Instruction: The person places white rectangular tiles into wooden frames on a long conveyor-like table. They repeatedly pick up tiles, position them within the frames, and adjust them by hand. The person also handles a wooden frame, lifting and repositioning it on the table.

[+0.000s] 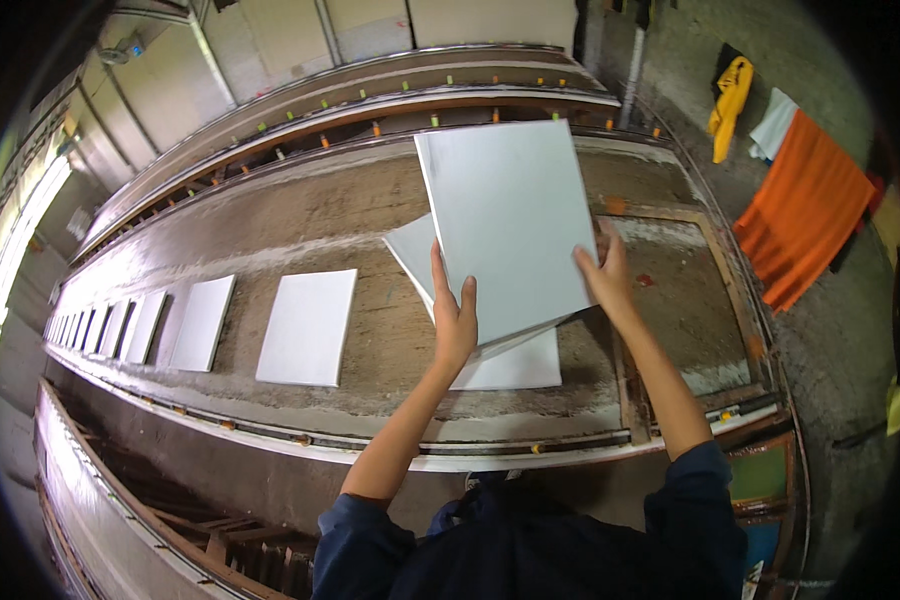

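Note:
Both my hands hold a stack of white rectangular sheets above a long, stained work table. My left hand grips its left edge, thumb on the top face. Closed round the right edge is my right hand, its thumb also on top and its other fingers partly behind. Below the stack, a turned white sheet pokes out on the left, and a white sheet corner shows nearer me. How these two lie under the stack is hidden.
Several white sheets lie in a row along the table to the left. A wooden frame rests at its right end. Rails with small coloured clips edge the table. Orange cloth and yellow cloth hang at the right.

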`<state>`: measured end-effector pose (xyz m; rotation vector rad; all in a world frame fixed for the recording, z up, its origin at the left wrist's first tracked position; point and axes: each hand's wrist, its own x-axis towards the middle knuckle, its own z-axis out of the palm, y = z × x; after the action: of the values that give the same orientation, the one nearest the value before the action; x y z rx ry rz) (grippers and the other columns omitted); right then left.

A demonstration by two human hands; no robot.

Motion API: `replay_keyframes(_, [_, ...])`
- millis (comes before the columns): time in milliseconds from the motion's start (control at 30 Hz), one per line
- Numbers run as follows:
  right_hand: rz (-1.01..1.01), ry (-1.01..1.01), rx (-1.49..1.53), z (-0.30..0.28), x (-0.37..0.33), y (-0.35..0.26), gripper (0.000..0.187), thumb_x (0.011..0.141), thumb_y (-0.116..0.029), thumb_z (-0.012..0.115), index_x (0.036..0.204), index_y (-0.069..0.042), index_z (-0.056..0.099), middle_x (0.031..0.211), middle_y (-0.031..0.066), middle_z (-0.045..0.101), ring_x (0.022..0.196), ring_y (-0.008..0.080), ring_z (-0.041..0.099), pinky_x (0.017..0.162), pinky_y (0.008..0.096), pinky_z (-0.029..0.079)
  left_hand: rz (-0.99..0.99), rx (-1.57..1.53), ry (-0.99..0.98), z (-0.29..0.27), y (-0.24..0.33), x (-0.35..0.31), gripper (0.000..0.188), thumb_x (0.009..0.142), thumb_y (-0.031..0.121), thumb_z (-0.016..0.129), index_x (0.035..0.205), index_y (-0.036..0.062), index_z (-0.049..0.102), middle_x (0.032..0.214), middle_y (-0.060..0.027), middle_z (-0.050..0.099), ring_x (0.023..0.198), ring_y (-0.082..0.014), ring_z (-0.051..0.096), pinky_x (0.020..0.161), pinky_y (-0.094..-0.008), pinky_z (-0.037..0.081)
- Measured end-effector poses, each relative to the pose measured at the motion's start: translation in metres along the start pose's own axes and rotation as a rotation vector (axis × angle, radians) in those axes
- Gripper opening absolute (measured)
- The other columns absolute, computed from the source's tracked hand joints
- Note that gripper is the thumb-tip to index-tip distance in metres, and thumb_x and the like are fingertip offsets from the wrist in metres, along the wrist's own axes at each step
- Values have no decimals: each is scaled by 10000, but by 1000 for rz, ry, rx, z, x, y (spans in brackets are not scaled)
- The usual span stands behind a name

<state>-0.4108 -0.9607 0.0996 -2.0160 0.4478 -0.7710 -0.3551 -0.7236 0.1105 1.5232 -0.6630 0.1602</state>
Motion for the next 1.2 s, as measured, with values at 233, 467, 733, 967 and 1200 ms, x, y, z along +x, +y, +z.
replay_keyframes(233, [-59, 154, -159, -140, 13, -20, 656, 875, -334, 591, 1383, -17, 323, 1323, 221, 455, 1195, 311, 480, 1003, 381, 362, -191, 25, -360, 82, 31, 6, 659, 940, 157, 479, 1464, 67, 90, 1282, -211, 444, 1072, -291, 543, 877, -335, 439])
replay_keyframes(467, [-9, 250, -359, -259, 18, 103, 603, 860, -282, 599, 1381, -71, 381, 1290, 208, 505, 1185, 306, 492, 997, 364, 366, 2, 127, -522, 176, -9, -17, 464, 909, 142, 529, 1331, -9, 412, 1076, -193, 539, 997, -284, 574, 823, -325, 464])
replay_keyframes(733, [277, -37, -209, -270, 4, 208, 645, 880, -356, 576, 1409, -78, 336, 1382, 176, 426, 1289, 304, 389, 1051, 369, 306, 142, 819, -582, 249, -53, -42, 437, 892, 159, 517, 1300, 22, 443, 1247, -195, 508, 1207, -376, 400, 1019, -434, 359])
replay_keyframes(967, [169, -108, -76, -256, 13, 236, 658, 869, -339, 592, 1384, -10, 348, 1309, 230, 484, 1225, 313, 469, 1008, 357, 362, 69, 926, -396, 283, -66, -60, 384, 873, 256, 563, 1204, 64, 539, 1164, -93, 504, 1260, -311, 310, 937, -531, 386])
replay_keyframes(1200, [163, -142, -162, -255, 0, 246, 650, 875, -336, 585, 1370, 17, 356, 1299, 237, 490, 1217, 314, 476, 1005, 354, 365, 96, 1003, -362, 286, -51, -61, 372, 835, 301, 614, 1123, 66, 594, 1090, -83, 514, 1233, -302, 340, 865, -493, 443])
